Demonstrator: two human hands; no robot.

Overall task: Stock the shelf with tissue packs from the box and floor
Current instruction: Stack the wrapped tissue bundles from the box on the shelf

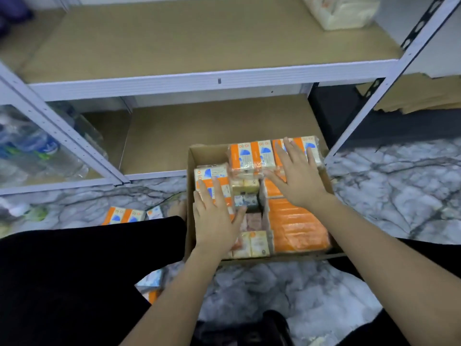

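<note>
An open cardboard box [190,171] sits on the marble floor in front of the shelf, packed with orange-and-white tissue packs. My left hand [215,218] hovers flat with spread fingers over the packs [212,177] at the box's left side. My right hand [296,176] reaches further in, fingers straight, over the wrapped bundle of packs [252,156] at the far end. An orange bundle [296,226] fills the box's right side. More tissue packs [123,216] lie on the floor to the left. The lowest shelf board [212,131] is bare behind the box.
The upper shelf board [174,38] holds one pale wrapped pack [341,11] at the back right. Wrapped water bottles [32,151] stand in the neighbouring shelf bay on the left. White uprights [374,96] frame the bay. My dark-clothed legs flank the box.
</note>
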